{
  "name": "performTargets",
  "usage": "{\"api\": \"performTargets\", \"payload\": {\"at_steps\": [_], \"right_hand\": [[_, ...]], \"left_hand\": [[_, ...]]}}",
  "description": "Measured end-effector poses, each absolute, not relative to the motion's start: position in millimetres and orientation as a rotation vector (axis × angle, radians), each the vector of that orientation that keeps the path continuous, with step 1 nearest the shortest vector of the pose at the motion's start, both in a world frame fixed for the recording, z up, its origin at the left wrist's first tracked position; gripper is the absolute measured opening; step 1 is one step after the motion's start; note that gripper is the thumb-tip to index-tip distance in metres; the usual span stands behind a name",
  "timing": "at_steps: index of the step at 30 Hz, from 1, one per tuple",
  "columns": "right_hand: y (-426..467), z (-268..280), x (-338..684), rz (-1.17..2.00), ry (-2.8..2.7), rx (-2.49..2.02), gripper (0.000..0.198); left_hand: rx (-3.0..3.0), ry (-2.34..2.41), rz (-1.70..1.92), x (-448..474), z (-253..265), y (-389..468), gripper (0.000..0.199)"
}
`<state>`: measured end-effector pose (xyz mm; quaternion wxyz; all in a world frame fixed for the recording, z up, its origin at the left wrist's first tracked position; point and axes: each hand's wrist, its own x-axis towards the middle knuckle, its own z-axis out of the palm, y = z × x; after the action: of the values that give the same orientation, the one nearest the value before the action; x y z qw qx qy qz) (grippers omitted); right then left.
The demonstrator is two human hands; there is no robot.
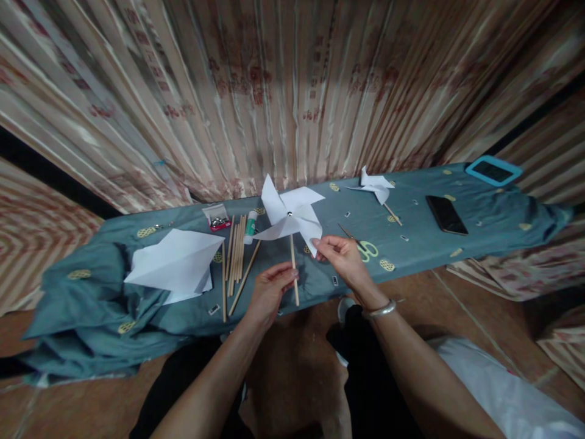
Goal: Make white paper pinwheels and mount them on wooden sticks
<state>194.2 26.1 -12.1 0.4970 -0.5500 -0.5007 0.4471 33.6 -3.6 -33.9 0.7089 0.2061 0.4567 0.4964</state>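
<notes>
A white paper pinwheel (292,210) on a thin wooden stick stands upright before me, with a silver pin at its centre. My left hand (272,289) is closed round the stick below the blades. With thumb and fingers, my right hand (340,259) pinches the tip of the lower right blade. Scissors with pale green handles (368,250) lie just behind my right hand, partly hidden by it. Left of the pinwheel are several wooden sticks (236,250) and a glue stick (250,227).
White paper sheets (171,262) lie at the left, near a small red-and-white box of metal pins (217,217). Another paper pinwheel (377,185), a black phone (446,214) and a blue-framed tablet (493,171) lie to the right on the green cloth (425,247). A curtain hangs behind.
</notes>
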Motion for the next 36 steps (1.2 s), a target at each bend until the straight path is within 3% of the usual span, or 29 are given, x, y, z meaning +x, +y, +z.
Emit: {"api": "performTargets", "payload": {"at_steps": [24,36], "right_hand": [[20.6,-16.9,176.0,1.253,-1.249,-1.273,0.044],[18.1,-20.4,181.9,1.033,-1.462,-1.362,0.045]], "left_hand": [[0.444,1.000,1.089,35.3,-34.2,-5.6,0.037],[0.444,0.987,1.085,34.1,-34.7,-6.9,0.036]]}}
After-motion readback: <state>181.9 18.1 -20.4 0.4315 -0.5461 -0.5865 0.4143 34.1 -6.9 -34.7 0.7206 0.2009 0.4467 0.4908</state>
